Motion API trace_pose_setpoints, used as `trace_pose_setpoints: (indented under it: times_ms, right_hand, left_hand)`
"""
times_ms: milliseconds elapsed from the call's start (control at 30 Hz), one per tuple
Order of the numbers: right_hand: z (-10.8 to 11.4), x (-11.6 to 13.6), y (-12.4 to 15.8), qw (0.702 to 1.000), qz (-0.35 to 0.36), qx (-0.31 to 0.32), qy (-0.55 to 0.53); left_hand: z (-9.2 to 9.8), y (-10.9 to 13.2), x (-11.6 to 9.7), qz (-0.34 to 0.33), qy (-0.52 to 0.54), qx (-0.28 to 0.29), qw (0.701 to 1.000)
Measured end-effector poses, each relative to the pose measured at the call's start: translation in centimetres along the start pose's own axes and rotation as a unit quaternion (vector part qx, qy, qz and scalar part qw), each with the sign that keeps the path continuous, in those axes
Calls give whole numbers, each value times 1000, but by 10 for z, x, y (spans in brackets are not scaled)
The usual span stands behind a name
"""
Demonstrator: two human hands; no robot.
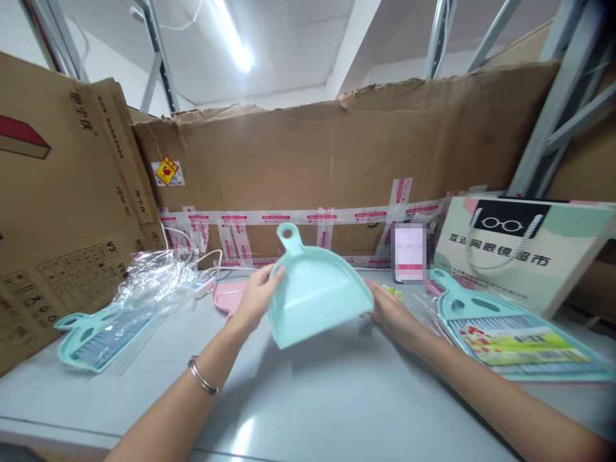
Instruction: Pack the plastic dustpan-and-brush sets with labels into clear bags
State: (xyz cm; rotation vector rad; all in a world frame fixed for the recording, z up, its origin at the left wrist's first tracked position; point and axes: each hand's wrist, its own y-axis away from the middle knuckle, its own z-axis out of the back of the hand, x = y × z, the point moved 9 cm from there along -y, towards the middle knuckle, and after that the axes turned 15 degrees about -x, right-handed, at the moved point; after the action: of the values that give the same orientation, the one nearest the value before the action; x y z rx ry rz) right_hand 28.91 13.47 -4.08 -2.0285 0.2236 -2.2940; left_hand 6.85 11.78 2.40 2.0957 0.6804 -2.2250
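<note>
A mint-green dustpan (317,289) is held up above the table, its handle with a hanging hole pointing up and its wide lip facing me, slightly tilted. My left hand (257,292) is closed on its left edge, the thumb on the inner side. Closed around the right corner is my right hand (385,305), its fingers partly hidden behind the pan. Bits of a yellow-green printed label (393,292) show just behind that hand; what they belong to is unclear. A pink dustpan (228,296) lies on the table behind my left hand.
On the left lies a mint dustpan-and-brush set (96,340) beside crumpled clear plastic (154,276) and a white power strip (199,285). Packaged dustpan sets (520,333) lie right, before a paper bag (520,250) and a blurred upright screen (410,251). Cardboard (308,160) walls the back.
</note>
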Motion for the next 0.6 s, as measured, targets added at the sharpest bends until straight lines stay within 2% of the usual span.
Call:
trace_pose_setpoints:
  times_ms: [67,133,167,267,433,500,600]
  right_hand:
    - [-11,10,-6,985,122,-3,124]
    - [-34,17,-5,939,236,21,248]
    - [-47,18,-4,912,280,36,297]
    - [-78,19,2,846,351,76,395]
    - [-97,23,5,786,415,92,449]
    - [-96,31,6,756,465,69,455]
    - [-78,58,13,711,568,-26,414]
  left_hand:
    - [26,-12,-10,-22,75,-104,991]
    - [47,-17,-15,-40,135,-180,973]
    - [52,-18,-15,-44,156,-201,966]
    - [55,-20,-11,-34,175,-211,961]
    - [51,-18,-8,-29,151,-211,965]
    - [53,-16,-11,-50,148,-227,961]
    - [67,-9,-18,-112,135,-291,940]
